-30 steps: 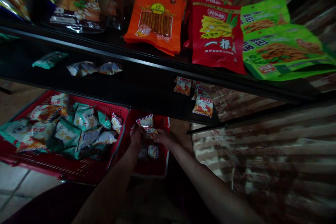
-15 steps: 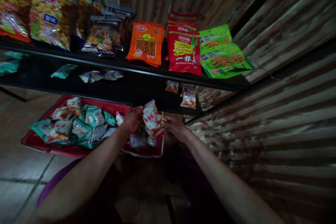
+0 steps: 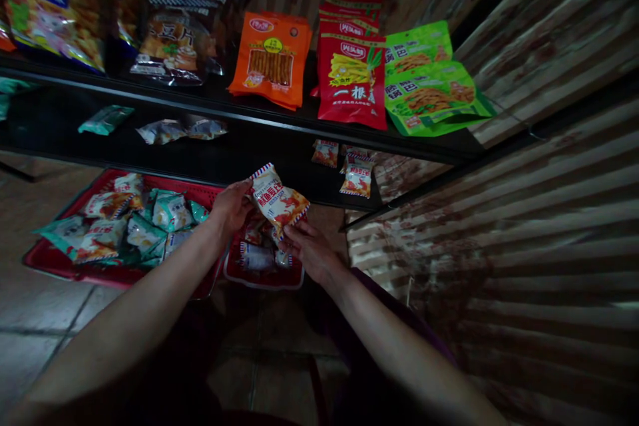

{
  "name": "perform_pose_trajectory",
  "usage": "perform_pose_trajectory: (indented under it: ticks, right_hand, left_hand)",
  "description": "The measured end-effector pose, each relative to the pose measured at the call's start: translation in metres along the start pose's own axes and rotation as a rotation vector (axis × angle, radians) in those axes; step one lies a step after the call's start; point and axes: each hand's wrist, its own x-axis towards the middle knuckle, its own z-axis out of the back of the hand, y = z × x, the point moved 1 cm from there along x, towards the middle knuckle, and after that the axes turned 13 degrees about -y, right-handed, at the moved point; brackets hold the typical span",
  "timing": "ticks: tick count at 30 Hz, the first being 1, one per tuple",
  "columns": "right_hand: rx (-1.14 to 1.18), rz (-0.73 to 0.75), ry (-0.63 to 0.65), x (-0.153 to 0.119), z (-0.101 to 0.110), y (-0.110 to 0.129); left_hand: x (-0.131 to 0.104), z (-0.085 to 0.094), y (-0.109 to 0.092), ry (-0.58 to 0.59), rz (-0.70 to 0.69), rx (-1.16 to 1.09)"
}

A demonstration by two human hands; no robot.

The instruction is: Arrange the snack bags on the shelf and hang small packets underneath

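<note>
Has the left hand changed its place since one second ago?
Yes. Against the lower shelf, the left hand has moved up in the view, closer to the shelf's front edge, and slightly left.

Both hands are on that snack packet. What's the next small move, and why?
Probably ease the held packet toward the right end of the lower shelf: the left hand and right hand both hold it, and similar packets lie there.
</note>
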Motion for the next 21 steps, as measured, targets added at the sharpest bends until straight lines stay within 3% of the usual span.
perform_pose_trajectory:
  ticks: [13, 21]
  right_hand:
    - [-0.064, 0.049, 0.084, -0.013, -0.003, 0.004]
    - [-0.045, 0.023, 0.169, -0.023, -0.004, 0.000]
  left_hand:
    - [0.003, 0.007, -0.009, -0.087, 0.053, 0.035]
    - [-0.003, 0.008, -0.016, -0.054, 0.105, 0.029]
